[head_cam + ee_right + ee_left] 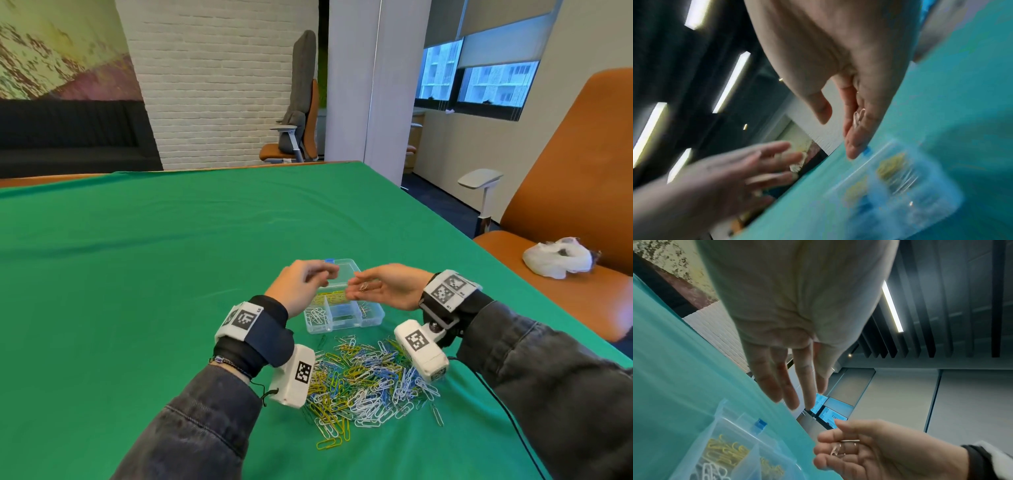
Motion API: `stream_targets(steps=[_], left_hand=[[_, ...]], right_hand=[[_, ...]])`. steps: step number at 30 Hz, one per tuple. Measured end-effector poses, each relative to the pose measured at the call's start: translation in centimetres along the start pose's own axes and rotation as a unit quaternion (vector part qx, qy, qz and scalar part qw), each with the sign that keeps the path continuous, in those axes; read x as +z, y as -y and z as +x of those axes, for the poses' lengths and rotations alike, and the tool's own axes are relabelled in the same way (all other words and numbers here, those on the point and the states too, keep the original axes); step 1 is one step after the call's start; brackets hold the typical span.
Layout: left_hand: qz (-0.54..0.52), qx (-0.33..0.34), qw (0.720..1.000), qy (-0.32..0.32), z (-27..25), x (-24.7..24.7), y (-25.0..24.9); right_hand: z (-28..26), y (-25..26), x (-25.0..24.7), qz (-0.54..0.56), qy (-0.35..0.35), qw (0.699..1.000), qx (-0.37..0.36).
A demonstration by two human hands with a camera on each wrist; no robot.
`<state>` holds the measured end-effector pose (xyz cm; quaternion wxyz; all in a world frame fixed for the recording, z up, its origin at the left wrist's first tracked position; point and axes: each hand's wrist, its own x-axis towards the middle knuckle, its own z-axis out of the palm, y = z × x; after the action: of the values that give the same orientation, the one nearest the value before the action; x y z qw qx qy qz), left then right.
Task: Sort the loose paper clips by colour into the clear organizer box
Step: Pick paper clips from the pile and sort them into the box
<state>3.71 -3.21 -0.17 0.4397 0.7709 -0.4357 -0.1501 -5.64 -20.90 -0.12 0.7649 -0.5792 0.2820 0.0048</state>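
The clear organizer box (373, 318) stands open on the green cloth, with yellow clips (725, 451) and white clips (317, 317) in separate compartments. A loose pile of white, yellow, blue and green paper clips (370, 380) lies just in front of it. My right hand (363, 291) hovers palm up over the box, and a few pale clips (836, 451) lie on its relaxed fingers (857, 129). My left hand (318, 277) hangs beside it over the box's left part. Its fingers (789, 386) are straight and hold nothing.
The box's lid (346, 269) with a blue latch (760, 425) lies back behind it. An orange chair (565, 212) with a white crumpled bag (558, 260) stands at the table's right edge. Green cloth (154, 274) covers the table all around.
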Motion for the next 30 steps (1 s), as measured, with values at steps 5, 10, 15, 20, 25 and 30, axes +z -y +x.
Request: stream_targets(steps=[5, 10, 15, 20, 25, 30], left_hand=[[-0.043, -0.044, 0.998, 0.026, -0.2, -0.5, 0.1], [-0.026, -0.043, 0.997, 0.056, -0.3, -0.6, -0.3], [0.012, -0.063, 0.993, 0.098, -0.7, -0.7, -1.0], [0.079, -0.127, 0.968, 0.203, -1.2, 0.1, -1.3], [0.125, -0.135, 0.954, 0.237, -1.4, 1.0, -1.5], [0.162, -0.107, 0.947, 0.256, -1.8, 2.4, -2.4]], right_hand=[[0.7, -0.7, -1.0, -0.448, -0.115, 0.874, -0.148], [-0.6, -0.8, -0.6, -0.558, -0.133, 0.800, -0.174], [-3.1, -0.1, -1.0, -0.609, -0.068, 0.775, -0.158], [-4.2, -1.8, -2.9, -0.632, 0.022, 0.768, -0.100], [-5.0, -3.5, -4.1, -0.646, 0.071, 0.751, -0.116], [-5.8, -4.7, -4.8, -0.648, 0.062, 0.746, -0.140]])
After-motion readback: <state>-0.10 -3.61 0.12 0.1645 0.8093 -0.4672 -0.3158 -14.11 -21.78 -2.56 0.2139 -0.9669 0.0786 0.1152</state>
